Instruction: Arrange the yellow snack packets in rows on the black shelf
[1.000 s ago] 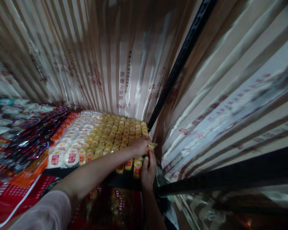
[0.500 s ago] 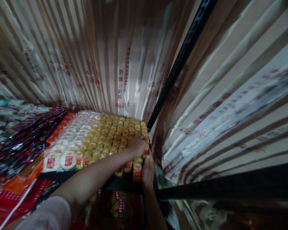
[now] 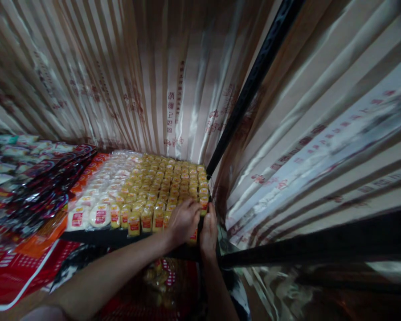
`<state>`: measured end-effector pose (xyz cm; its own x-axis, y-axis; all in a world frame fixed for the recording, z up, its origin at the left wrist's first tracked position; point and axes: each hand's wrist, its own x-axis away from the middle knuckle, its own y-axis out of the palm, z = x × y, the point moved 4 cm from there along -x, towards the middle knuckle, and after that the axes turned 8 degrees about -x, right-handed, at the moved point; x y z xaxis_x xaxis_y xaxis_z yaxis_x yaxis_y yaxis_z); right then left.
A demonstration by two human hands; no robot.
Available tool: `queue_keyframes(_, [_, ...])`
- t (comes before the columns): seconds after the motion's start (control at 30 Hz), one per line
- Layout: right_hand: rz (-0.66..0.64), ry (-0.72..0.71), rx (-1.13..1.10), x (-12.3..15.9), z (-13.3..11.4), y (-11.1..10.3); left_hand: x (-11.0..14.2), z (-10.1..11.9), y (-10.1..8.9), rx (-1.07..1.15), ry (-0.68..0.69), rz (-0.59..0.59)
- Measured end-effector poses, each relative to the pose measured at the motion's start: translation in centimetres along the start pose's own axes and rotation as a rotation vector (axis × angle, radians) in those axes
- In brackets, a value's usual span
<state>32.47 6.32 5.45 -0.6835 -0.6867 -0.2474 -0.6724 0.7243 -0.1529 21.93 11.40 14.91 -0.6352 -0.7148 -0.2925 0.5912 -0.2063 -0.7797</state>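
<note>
Rows of small yellow snack packets (image 3: 167,183) with red labels fill the right part of a dark shelf (image 3: 96,236). My left hand (image 3: 183,220) lies on the packets at the shelf's front right corner, its fingers curled down over them. My right hand (image 3: 209,232) is pressed against the right end of the same front row, fingers together and pointing up beside a packet (image 3: 204,203). Whether either hand actually grips a packet is hidden by the fingers.
White round-labelled packets (image 3: 100,216) lie left of the yellow ones, dark red packets (image 3: 50,183) further left. A black upright post (image 3: 240,102) and a black rail (image 3: 304,252) frame the corner. Shiny striped curtains (image 3: 153,76) hang behind. Red sacks (image 3: 16,276) lie below.
My left hand has drawn back from deeper on the shelf to the front right corner. The right hand has stayed at the row's right end. The view has shifted slightly.
</note>
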Motion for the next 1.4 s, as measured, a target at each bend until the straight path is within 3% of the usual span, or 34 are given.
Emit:
queue_keyframes(0.13, [0.058, -0.022, 0.006, 0.9, -0.3, -0.6, 6.5, -0.1, 1.8, 0.077, -0.037, -0.075])
queue_keyframes(0.23, [0.080, -0.055, 0.018, 2.2, -0.2, -1.1, 9.3, -0.2, 3.6, 0.099, -0.032, -0.181])
queue_keyframes(0.47, [0.008, -0.075, 0.045, 6.1, 0.3, -1.5, 9.3, -0.6, 4.7, 0.047, -0.060, -0.181])
queue_keyframes(0.6, [-0.118, -0.033, 0.065, 5.8, 0.1, -0.6, 8.5, -0.6, 4.4, 0.063, -0.019, -0.119])
queue_keyframes(0.7, [-0.064, -0.045, 0.124, 5.6, -1.1, -0.6, 8.8, -0.7, 3.9, 0.074, 0.007, -0.108])
queue_keyframes(0.8, [0.056, -0.111, 0.122, 7.5, -2.8, -1.2, 11.1, -1.2, 3.7, 0.068, 0.027, -0.136])
queue_keyframes(0.83, [0.050, -0.113, 0.115, 8.5, -3.2, -1.2, 12.4, -1.6, 3.9, 0.068, 0.040, -0.166])
queue_keyframes(0.9, [-0.092, -0.068, 0.104, 11.0, -3.4, -0.6, 15.4, -2.6, 4.8, 0.087, 0.045, -0.277])
queue_keyframes(0.97, [-0.327, 0.012, 0.109, 13.5, -2.8, 1.0, 18.4, -4.6, 6.3, 0.144, -0.092, -0.442])
queue_keyframes(1.03, [-0.512, 0.140, 0.154, 15.5, -1.3, 2.8, 20.8, -8.0, 7.4, 0.216, -0.461, -0.525])
queue_keyframes(1.13, [-0.703, 0.315, 0.274, 16.8, 1.9, 6.0, 21.6, -12.7, 8.2, 0.229, -0.751, -0.444])
queue_keyframes(1.23, [-0.768, 0.406, 0.328, 16.5, 4.6, 8.6, 21.0, -16.8, 8.7, 0.285, -1.026, -0.347])
queue_keyframes(1.4, [-0.823, 0.438, 0.280, 15.9, 7.0, 12.2, 21.0, -19.5, 10.2, 0.542, -1.322, -0.256])
